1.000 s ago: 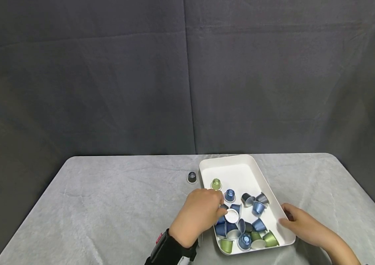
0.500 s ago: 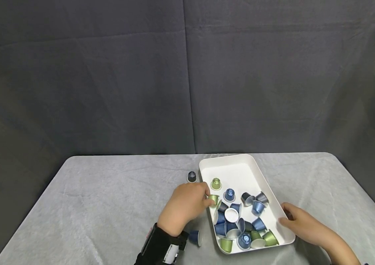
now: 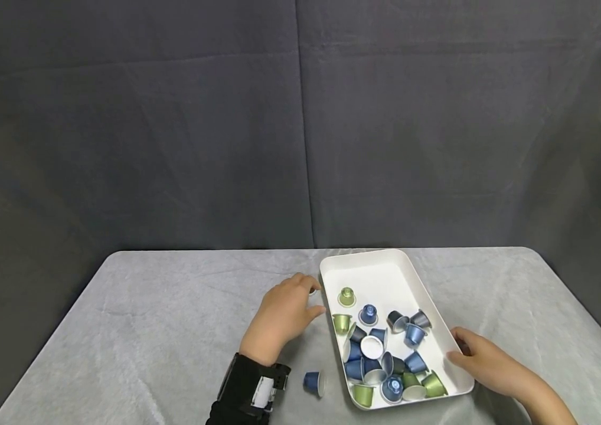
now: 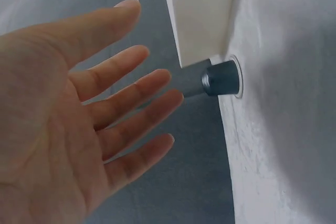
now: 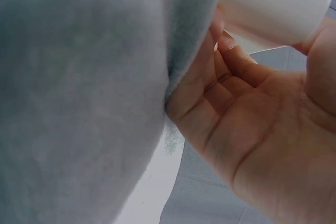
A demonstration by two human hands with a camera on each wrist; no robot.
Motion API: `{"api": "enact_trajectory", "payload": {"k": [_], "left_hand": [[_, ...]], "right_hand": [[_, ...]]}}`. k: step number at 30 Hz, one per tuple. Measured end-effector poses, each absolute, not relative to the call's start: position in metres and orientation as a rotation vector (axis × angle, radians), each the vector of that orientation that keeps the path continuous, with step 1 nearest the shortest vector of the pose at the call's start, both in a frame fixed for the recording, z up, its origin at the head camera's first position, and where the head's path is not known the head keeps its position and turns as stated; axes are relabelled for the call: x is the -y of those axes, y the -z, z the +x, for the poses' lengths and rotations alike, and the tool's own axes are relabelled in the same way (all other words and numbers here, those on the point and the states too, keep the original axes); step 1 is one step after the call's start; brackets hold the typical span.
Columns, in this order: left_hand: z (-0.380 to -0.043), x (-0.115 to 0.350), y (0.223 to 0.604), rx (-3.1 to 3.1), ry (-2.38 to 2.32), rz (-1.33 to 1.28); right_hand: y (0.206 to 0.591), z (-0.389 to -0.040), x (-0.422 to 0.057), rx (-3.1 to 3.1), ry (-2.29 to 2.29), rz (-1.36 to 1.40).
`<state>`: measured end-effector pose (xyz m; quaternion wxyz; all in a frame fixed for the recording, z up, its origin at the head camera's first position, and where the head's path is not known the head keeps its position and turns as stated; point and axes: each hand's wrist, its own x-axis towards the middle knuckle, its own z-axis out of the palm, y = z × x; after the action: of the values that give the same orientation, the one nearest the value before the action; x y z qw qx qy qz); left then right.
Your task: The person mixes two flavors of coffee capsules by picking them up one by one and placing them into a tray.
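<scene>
My left hand hovers beside the left wall of a white tray, thumb and fingers spread and holding nothing. Close to its fingertips, a dark coffee capsule stands rim-down on the cloth in the left wrist view; the hand hides most of it from the head camera. A green capsule leans at the tray's left wall. At the tray's right side my right hand grips the wall, the thumb at the rim. In the right wrist view its curled fingers reach under the tray.
Several blue, dark and green capsules lie in the tray's nearer half, with a green one and a blue one upright. One blue capsule lies on its side left of the tray. Grey cloth covers the table.
My left hand has withdrawn left from over the tray, letting go of the green capsule at its left wall, and has moved toward the dark capsule outside. The right hand stays put.
</scene>
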<state>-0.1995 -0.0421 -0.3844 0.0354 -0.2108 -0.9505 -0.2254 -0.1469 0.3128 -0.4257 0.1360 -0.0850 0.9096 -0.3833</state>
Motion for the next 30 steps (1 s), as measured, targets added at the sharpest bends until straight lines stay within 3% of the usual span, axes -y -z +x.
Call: {"api": "enact_trajectory", "payload": {"k": [30], "left_hand": [[-0.218, 0.050, 0.393, 2.929, 0.728, -0.561]], "right_hand": [[0.421, -0.147, -0.310, -2.616, 1.112, -0.221]]}}
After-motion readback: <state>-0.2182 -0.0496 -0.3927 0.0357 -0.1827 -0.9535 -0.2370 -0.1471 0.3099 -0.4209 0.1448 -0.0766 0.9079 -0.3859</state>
